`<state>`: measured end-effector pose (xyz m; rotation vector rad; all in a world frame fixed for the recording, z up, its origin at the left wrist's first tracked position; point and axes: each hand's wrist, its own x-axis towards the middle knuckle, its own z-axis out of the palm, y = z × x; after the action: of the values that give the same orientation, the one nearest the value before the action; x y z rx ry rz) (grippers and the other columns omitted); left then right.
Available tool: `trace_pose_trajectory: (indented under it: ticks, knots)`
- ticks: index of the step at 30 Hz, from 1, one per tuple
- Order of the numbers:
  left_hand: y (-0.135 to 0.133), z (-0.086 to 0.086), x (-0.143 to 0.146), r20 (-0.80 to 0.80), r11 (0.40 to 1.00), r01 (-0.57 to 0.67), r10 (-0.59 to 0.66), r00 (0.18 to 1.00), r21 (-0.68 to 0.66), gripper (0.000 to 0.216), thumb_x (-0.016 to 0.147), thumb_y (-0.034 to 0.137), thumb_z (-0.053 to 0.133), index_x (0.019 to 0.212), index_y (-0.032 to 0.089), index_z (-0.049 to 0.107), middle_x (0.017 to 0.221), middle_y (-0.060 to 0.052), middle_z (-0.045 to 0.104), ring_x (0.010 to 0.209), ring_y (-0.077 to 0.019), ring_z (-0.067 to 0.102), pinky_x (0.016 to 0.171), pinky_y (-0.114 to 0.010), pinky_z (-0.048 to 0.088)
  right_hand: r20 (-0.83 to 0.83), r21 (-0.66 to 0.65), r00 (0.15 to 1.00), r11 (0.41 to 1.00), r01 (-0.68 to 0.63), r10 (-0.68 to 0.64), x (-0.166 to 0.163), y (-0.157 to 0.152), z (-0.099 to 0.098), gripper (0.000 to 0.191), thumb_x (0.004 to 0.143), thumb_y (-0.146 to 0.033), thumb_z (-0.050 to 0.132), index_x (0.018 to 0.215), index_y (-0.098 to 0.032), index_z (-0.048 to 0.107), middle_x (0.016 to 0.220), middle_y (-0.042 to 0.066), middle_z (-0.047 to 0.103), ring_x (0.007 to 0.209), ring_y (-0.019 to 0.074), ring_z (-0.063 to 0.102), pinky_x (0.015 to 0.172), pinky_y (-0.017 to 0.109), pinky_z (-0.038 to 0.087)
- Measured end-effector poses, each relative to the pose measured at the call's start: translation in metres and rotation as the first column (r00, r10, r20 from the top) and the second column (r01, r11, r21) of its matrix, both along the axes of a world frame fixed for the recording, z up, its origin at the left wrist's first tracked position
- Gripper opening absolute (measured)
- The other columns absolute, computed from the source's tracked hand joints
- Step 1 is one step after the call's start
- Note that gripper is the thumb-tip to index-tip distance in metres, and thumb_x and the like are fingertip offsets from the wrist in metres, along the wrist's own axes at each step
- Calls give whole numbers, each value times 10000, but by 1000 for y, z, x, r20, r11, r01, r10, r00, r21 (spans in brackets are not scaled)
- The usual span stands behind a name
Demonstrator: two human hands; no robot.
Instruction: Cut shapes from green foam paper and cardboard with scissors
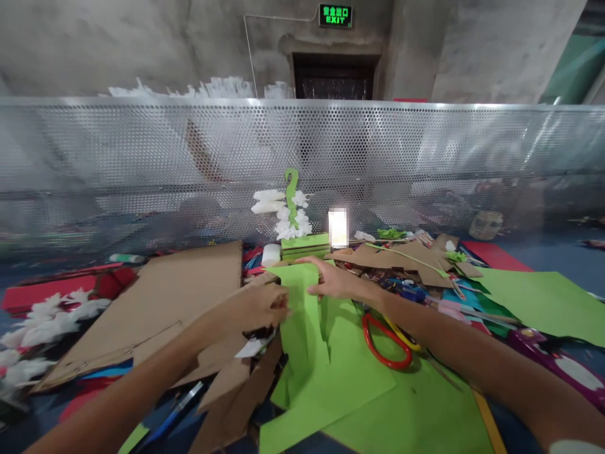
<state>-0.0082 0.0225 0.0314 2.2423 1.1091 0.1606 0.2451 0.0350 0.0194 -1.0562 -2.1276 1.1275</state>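
Smooth bright-green paper [302,359], creased and ragged along one cut edge, lies between two bare hands. The left hand [259,302] curls loosely at its left edge; whether it grips is unclear. The right hand [334,279] touches the upper edge, thumb and forefinger spread apart. Nearby: scissors [394,364] with looped red and yellow handles, flat brown cardboard [189,296], ruffled white flowers [70,315].

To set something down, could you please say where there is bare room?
The large cardboard looks bare between the red piece and left hand; so does the rightmost green sheet above the purple tool. Scissors and cardboard scraps crowd the right forearm.
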Motion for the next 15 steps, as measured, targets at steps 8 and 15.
trace_pose_trajectory:
  ticks: [8, 15]
  knots:
    - [39, -3, -28, 134, 991, -38, 21, 991, 126, 310, 854, 504, 672, 880, 219, 553, 765, -3, 646, 651, -185, 597, 610, -287, 416, 18, 44, 998, 997, -68, 68, -33, 20, -13, 856, 828, -215, 847, 1552, -230, 391, 1076, 49, 701, 670, 157, 673, 628, 275, 550]
    - [50, -35, -20, 292, 987, -83, 39, 956, 140, 326, 833, 456, 698, 912, 224, 484, 790, 17, 570, 688, -161, 534, 620, -280, 404, 102, 0, 994, 999, 33, -33, -39, 25, -17, 934, 809, -224, 860, 1575, -183, 328, 701, -74, 613, 552, 157, 613, 528, 238, 459]
